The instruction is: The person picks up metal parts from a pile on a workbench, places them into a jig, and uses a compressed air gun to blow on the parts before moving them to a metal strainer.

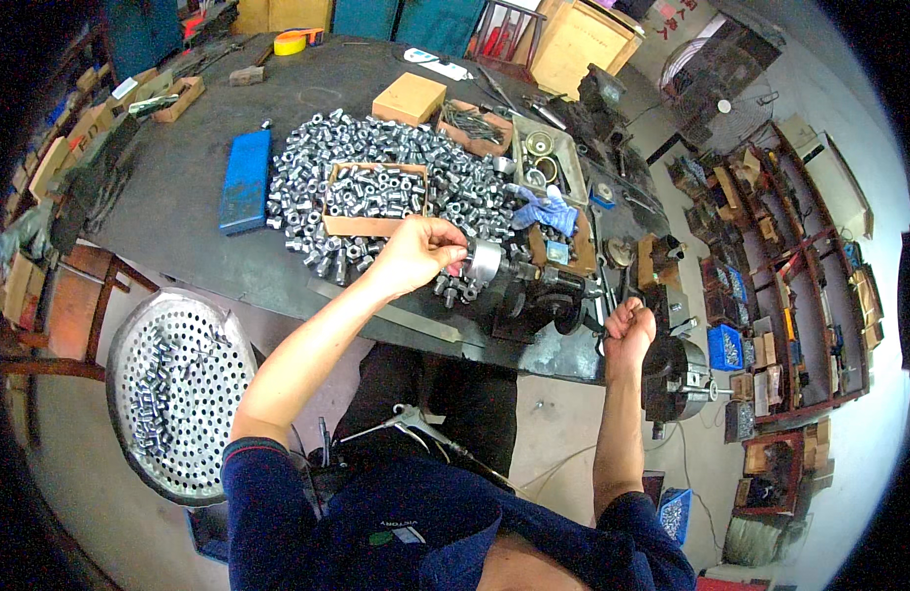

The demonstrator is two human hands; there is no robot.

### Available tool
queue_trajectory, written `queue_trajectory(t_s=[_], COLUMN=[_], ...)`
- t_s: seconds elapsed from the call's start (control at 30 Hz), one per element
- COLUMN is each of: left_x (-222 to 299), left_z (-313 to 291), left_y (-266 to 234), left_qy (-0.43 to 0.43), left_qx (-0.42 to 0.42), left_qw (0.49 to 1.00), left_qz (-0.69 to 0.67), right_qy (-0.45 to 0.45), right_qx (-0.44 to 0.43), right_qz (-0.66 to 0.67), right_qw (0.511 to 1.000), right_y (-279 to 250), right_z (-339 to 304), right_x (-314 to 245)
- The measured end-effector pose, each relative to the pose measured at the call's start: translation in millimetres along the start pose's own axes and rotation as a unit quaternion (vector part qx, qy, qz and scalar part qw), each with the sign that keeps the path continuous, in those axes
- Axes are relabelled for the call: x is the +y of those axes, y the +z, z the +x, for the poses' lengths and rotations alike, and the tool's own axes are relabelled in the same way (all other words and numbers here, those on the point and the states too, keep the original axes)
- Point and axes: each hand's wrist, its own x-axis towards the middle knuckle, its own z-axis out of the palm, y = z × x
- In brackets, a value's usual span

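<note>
My left hand (425, 254) reaches over the table's front edge, its thumb and fingers pinched together at the face of a round silver chuck (487, 261). Whatever sits between those fingertips is hidden. The chuck belongs to a small dark bench machine (544, 295) at the table's edge. To the right of it, my right hand (629, 330) is closed in a fist around a dark handle (632, 295), of which only a bit shows above the fingers. Behind my left hand lies a wide heap of metal nuts (371, 140), with a cardboard box (361, 226) of the same nuts in it.
A blue box (245, 182) stands left of the heap. At its back are a yellow carton (409, 98) and a tray of rings (573, 163); blue gloves (546, 210) lie at its right. A perforated metal basket (204, 345) holds parts at lower left. An air gun (411, 419) crosses my lap.
</note>
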Motion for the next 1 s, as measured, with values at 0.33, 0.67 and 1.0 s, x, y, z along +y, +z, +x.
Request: queue_trajectory(t_s=[0.33,0.67,1.0], left_x=[-2.1,-4.4,-16.8], left_z=[-3.3,-5.2,-10.3], left_y=[1.2,3.6,15.3], left_qy=[-0.052,0.018,0.057], left_qx=[0.019,0.011,0.114], left_qw=[0.995,1.000,0.956], left_qz=[-0.080,-0.007,0.262], right_qy=[-0.007,-0.013,-0.036], right_qx=[-0.046,-0.032,0.046], right_qz=[-0.009,0.004,-0.032], right_qw=[0.999,0.999,0.998], right_y=[-8.3,12.3,-0.9], right_z=[-5.4,23.2,98.1], right_x=[5.4,-2.3,48.8])
